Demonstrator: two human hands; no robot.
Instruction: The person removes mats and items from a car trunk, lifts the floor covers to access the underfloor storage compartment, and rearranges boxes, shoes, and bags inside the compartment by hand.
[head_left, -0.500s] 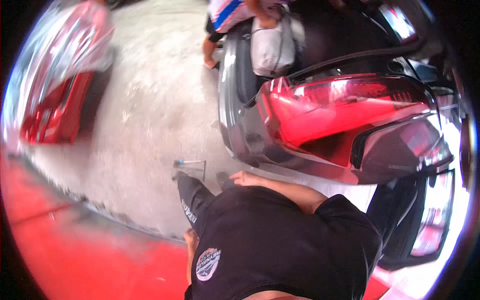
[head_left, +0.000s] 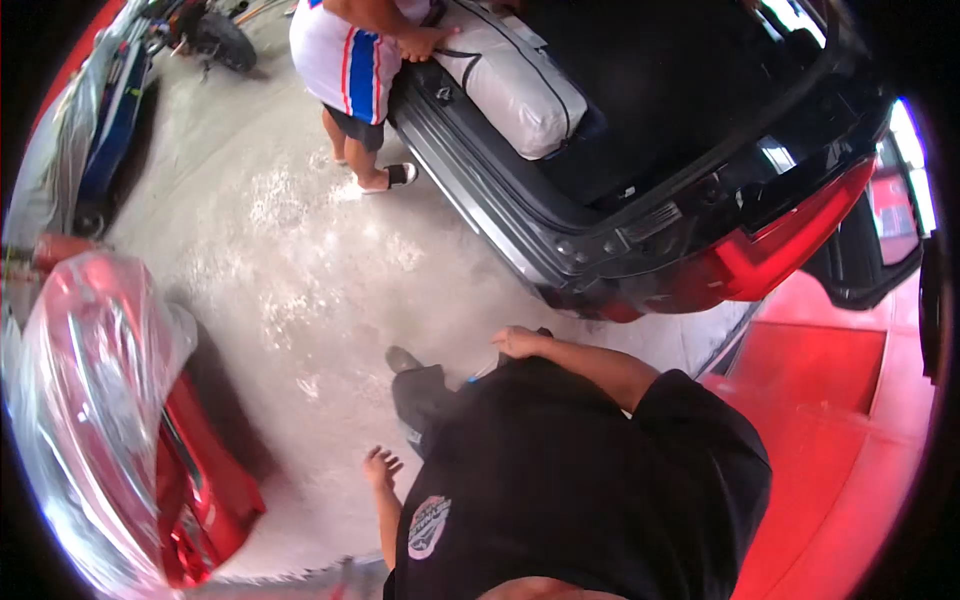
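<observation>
My left hand point(head_left: 382, 467) hangs beside my body at the lower left, its fingers spread and nothing in it. My right hand point(head_left: 518, 342) is in front of my black shirt point(head_left: 590, 470), fingers loosely bent, with no object visible in it. It is nearest to the rear corner of a dark car point(head_left: 570, 255) with a red tail light point(head_left: 750, 260), without touching it. The car's back is open, and a grey wrapped bundle point(head_left: 525, 100) lies at the edge of the boot. Just left of my right hand a small blue piece point(head_left: 473, 379) shows near my legs.
Another person point(head_left: 350, 60) stands behind the car with a hand on the bundle. A red car part point(head_left: 215, 470) under clear plastic point(head_left: 85, 390) is on the floor at left. A black wheel point(head_left: 222, 42) is at the upper left. Red flooring point(head_left: 800, 430) lies at right.
The view has swung, bringing more of the boot and the other person into sight. My left hand now shows farther from my body with fingers spread. The tool on the floor is mostly hidden.
</observation>
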